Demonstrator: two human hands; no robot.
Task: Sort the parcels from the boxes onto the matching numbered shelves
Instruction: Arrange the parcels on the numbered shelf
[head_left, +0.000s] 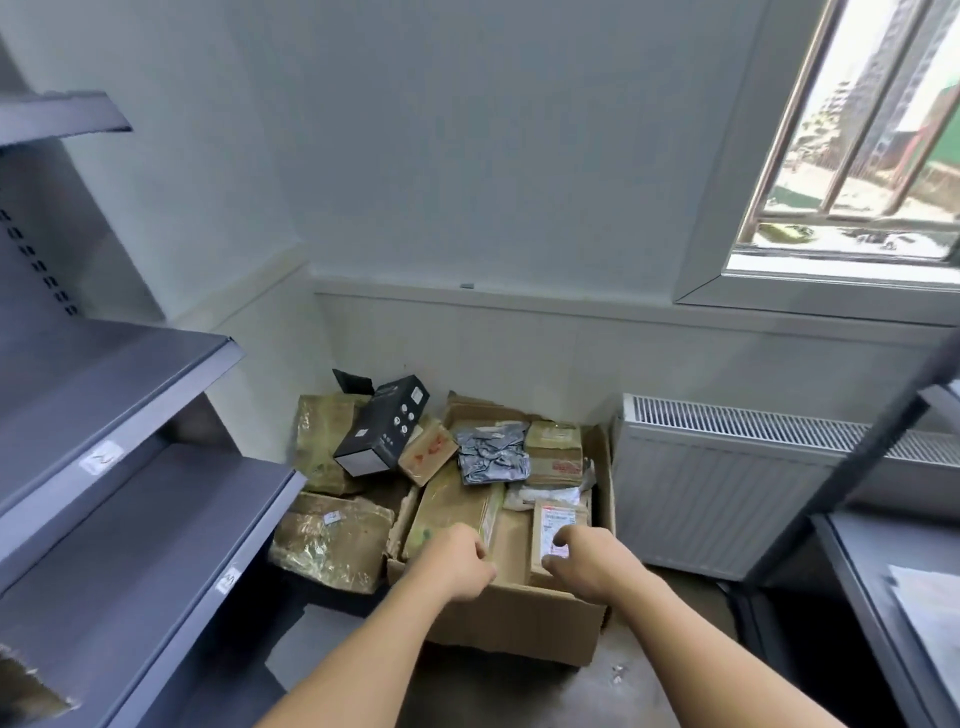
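Observation:
An open cardboard box (524, 623) on the floor holds several parcels. My left hand (460, 564) reaches into its near left corner, fingers curled at the edge of a long tape-wrapped brown parcel (452, 512). My right hand (582, 561) grips the lower end of a small brown parcel with a white label (558, 514) standing in the box. A crumpled grey bag parcel (491, 452) and a flat carton (553, 452) lie further back. A black box (382, 426) leans on wrapped parcels (332, 540) left of the box.
Grey metal shelves (104, 405) with small number labels (101, 457) run along the left. A white radiator (727, 483) stands against the wall on the right, with a dark shelf frame (883, 571) at the far right. A barred window (857, 145) is above.

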